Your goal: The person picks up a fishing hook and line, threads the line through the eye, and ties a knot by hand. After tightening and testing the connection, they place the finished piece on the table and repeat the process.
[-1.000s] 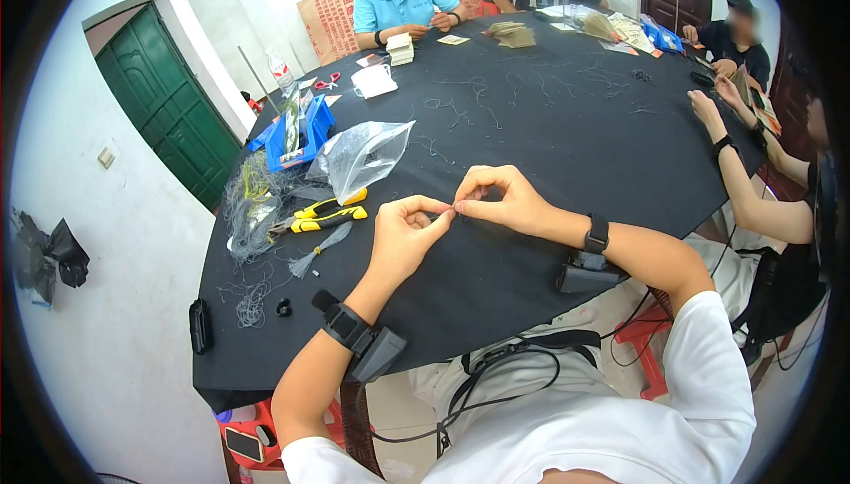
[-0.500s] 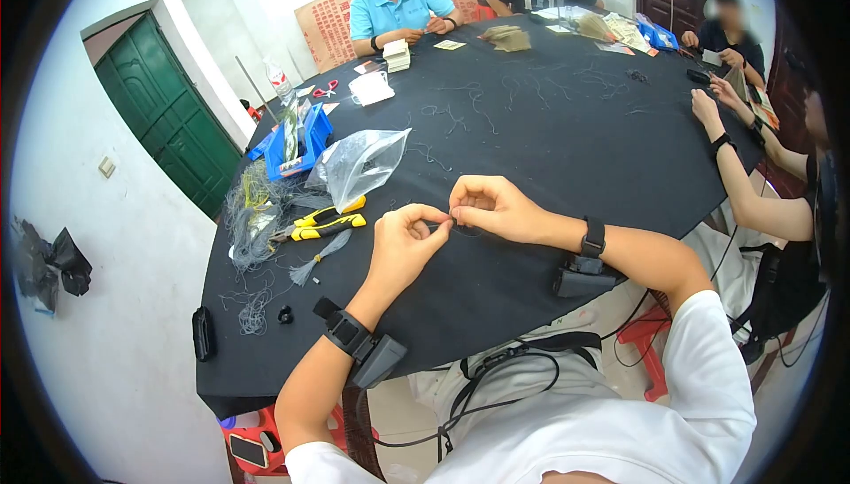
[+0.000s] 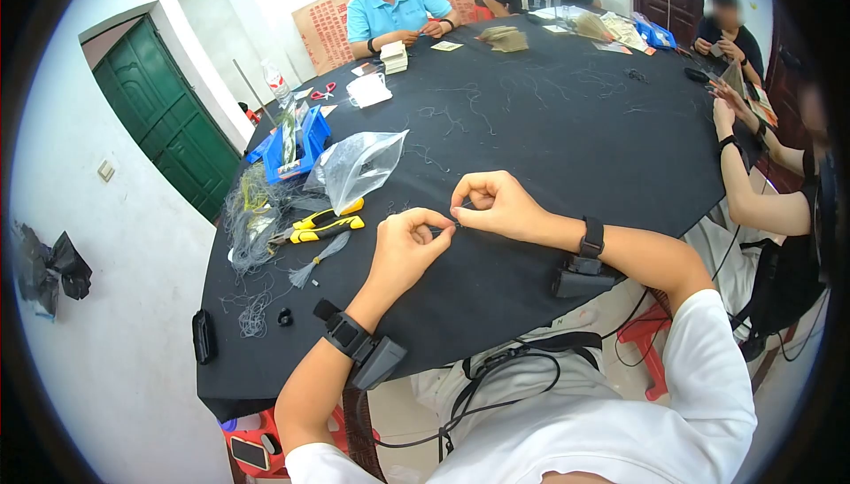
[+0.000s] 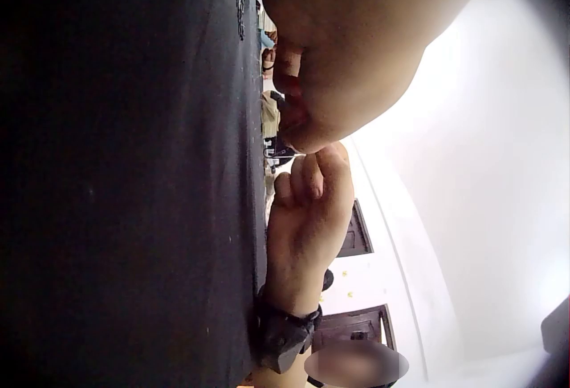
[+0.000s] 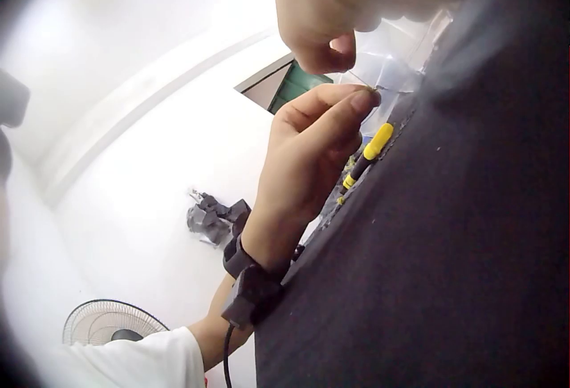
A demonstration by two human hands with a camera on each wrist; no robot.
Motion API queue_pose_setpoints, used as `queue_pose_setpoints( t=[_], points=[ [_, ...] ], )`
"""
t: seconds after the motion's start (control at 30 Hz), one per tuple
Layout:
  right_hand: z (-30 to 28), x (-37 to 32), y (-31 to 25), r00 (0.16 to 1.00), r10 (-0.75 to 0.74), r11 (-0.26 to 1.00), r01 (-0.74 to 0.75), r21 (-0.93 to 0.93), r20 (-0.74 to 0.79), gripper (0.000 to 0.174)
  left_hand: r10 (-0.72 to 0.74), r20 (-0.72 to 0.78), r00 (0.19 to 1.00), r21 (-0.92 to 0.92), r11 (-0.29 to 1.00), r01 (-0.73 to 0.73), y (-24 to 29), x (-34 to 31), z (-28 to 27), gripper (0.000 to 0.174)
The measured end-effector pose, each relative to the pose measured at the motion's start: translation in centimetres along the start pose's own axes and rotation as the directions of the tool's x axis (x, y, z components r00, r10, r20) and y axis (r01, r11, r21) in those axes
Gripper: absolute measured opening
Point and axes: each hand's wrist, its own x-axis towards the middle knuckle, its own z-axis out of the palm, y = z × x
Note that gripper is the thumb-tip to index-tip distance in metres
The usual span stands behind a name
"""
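Over the black table, my left hand pinches a tiny dark piece between thumb and index finger; its kind is too small to tell. My right hand stands close beside it, thumb and index fingertips pressed together on a thin thread. In the right wrist view, that thread spans the short gap between the two hands' fingertips. The other fingers of both hands are curled in. Left of my hands lie yellow-and-black pliers and a tied bundle of grey threads.
Tangled grey thread, a clear plastic bag and a blue bin lie at the left. Red scissors and a white card stack sit farther back. Several people work around the black-covered table.
My fingertips, together a second ago, have drawn slightly apart, the right hand up and the left a little lower. The seated person at the right has shifted their hands.
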Motion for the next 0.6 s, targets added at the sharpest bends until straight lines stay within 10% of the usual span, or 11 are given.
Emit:
queue_pose_setpoints(
  t=[0.6],
  points=[
    [0.4, 0.1, 0.1, 1.0, 0.013, 0.99, -0.013, 0.138, 0.006, 0.013, -0.09, 0.013, 0.996, -0.086, 0.992, 0.091, -1.2, 0.3, -0.2, 0.01]
  ],
)
